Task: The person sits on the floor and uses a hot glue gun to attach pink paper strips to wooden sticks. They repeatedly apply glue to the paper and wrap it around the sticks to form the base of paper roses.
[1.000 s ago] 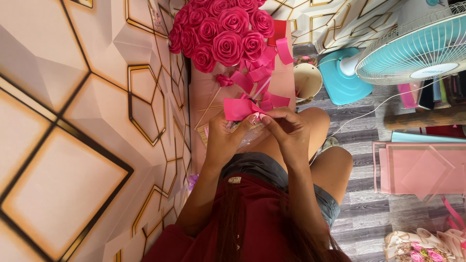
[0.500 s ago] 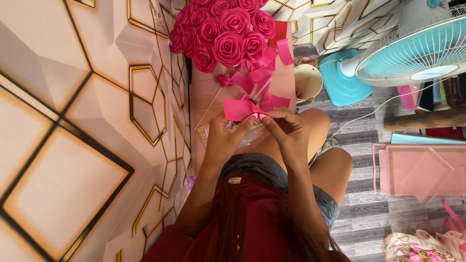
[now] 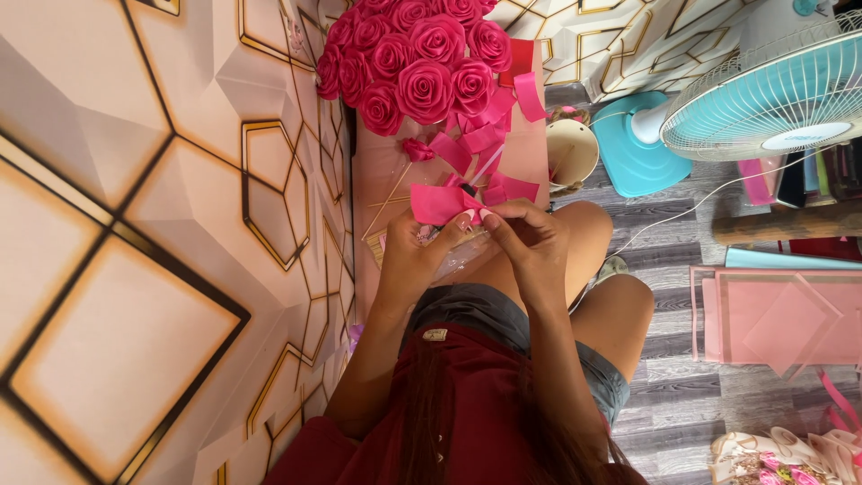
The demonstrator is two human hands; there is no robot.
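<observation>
Both my hands meet over a low pink table (image 3: pixel 532 160). My left hand (image 3: pixel 420 254) pinches a folded piece of pink ribbon (image 3: pixel 437 203). My right hand (image 3: pixel 528 241) grips the same ribbon from the other side, fingertips touching those of the left. A thin wooden stick (image 3: pixel 388 199) lies on the table just beyond them; whether a stick is also in my fingers I cannot tell. Further away stands a bunch of pink ribbon roses (image 3: pixel 415 65), with several loose cut ribbon pieces (image 3: pixel 503 112) beside it.
A cream cup (image 3: pixel 572 149) sits at the table's right edge. A turquoise standing fan (image 3: pixel 763 94) is on the wooden floor to the right, with pink paper sheets (image 3: pixel 777 314) below it. A wall with gold-lined hexagons (image 3: pixel 162 242) fills the left side.
My fingers have shifted slightly on the pink ribbon. Nothing else has visibly moved.
</observation>
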